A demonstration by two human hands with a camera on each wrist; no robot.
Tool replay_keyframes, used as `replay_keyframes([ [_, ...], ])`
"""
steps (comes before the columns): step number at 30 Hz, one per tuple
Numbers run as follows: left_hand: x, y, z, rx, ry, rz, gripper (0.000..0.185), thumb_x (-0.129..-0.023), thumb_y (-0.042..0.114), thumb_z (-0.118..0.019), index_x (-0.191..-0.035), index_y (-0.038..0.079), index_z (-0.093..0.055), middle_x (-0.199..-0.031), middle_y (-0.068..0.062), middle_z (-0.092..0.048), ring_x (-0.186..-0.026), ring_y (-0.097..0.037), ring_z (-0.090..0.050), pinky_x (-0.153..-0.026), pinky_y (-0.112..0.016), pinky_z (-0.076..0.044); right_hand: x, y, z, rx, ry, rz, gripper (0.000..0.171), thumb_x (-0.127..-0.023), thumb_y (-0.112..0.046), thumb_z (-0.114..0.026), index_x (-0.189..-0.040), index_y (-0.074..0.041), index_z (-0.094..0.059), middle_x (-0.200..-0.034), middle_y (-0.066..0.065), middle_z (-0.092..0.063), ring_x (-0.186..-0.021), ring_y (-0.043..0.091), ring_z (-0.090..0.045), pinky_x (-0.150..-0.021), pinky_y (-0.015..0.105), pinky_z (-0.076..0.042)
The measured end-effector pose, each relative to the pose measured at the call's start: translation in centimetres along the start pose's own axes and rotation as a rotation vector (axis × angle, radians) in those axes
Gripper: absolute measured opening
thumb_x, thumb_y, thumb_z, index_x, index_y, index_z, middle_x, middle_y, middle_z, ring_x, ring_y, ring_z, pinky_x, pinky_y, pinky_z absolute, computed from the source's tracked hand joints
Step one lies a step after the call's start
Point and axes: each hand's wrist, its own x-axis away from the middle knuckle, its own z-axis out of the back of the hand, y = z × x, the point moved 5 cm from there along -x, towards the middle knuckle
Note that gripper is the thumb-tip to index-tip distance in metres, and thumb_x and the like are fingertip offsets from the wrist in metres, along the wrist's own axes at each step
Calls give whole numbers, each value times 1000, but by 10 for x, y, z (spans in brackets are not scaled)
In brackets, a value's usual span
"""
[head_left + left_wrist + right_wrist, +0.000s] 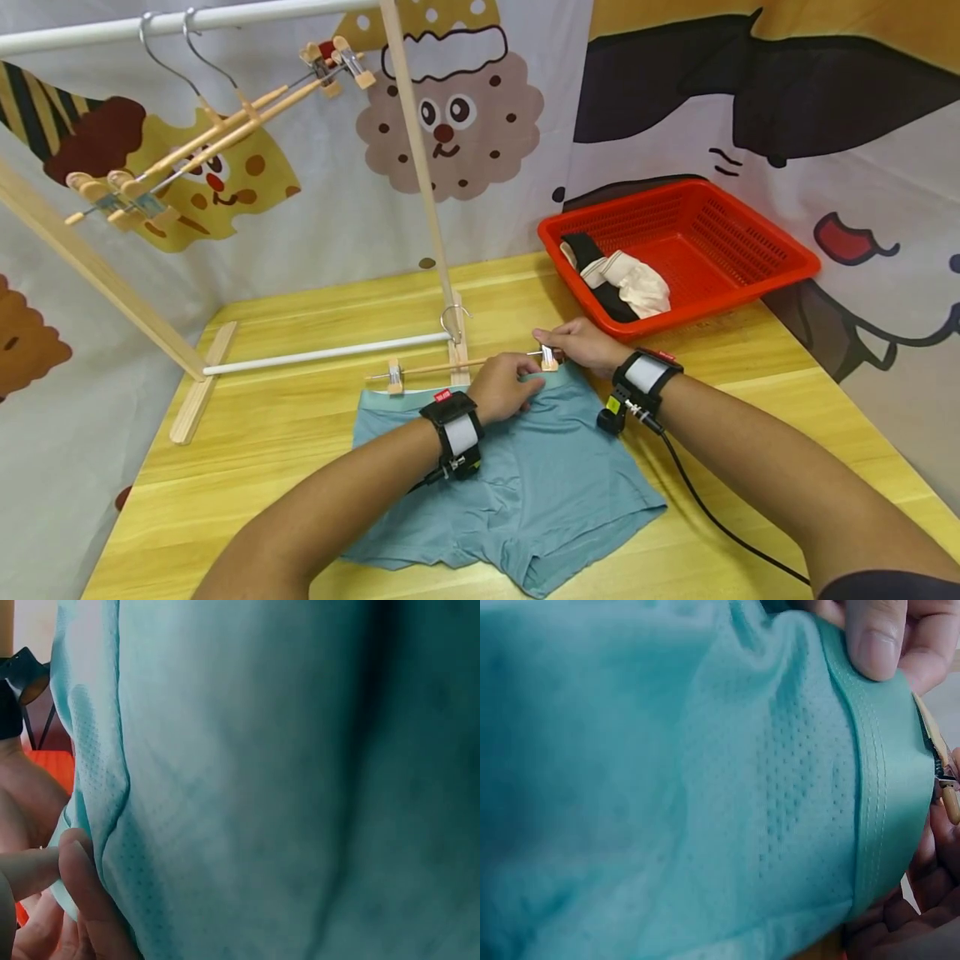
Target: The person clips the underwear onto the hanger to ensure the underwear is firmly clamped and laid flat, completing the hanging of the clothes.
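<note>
A printed cloth backdrop with cartoon faces hangs beyond the blue-green shorts, and a wooden table lies under them. A rack with wooden uprights and white rails stands behind the shorts and to their left. Behind the shorts and to their right sits a red basket with slotted walls. The shorts lie flat on the table with their waistband at the far edge and some creases near the middle. Two clip hangers hang from the rack's top rail, above the shorts and to their left; a third hanger lies along the waistband, its hook pointing away from the shorts. In the basket, beyond the shorts' right corner, rests a cream and black bundle of cloth. The left hand pinches the shorts' waistband, thumb on top. The right hand, at the shorts' far right corner, pinches the right clip between thumb and fingers; I cannot tell whether the clip has cloth in its bite. The left clip stands by the waistband's left part
</note>
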Motion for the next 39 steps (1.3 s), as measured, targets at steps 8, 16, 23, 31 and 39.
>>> replay_keyframes([
  [8,2,1,-1,24,10,1,10,-98,16,-66,-103,13,-73,-95,-4,-74,-57,-15,-67,-51,-26,-51,0,1,2,-10,-43,32,35,-101,-27,-61,-71,-12,-71,-61,-6,-51,-66,12,-50,-64,25,-45],
  [16,2,3,-1,14,48,-25,11,-97,15,-67,-104,11,-74,-92,-4,-75,-55,-15,-67,-50,-25,-50,0,2,2,-36,-69,28,38,-102,-28,-58,-69,-11,-67,-62,-5,-49,-68,12,-49,-69,27,-44],
  [23,0,2,-3,-35,29,-67,15,-96,13,-67,-106,16,-77,-112,-1,-74,-55,-12,-67,-50,-23,-48,-1,6,2,-48,-71,-18,42,-103,-30,-57,-65,-14,-67,-61,-6,-51,-65,11,-50,-64,24,-41],
  [31,2,5,3,-20,100,-44,9,-95,18,-69,-96,13,-77,-90,-2,-76,-53,-12,-66,-52,-22,-49,-1,8,1,-60,-71,-17,43,-103,-31,-57,-65,-15,-68,-61,-7,-51,-66,10,-50,-63,22,-41],
  [39,-3,4,5,-128,151,-62,11,-94,23,-70,-92,16,-78,-91,2,-77,-78,-6,-65,-68,-22,-49,-1,8,1,-53,-51,-18,43,-102,-33,-58,-63,-16,-65,-60,-7,-49,-65,11,-48,-61,22,-38],
])
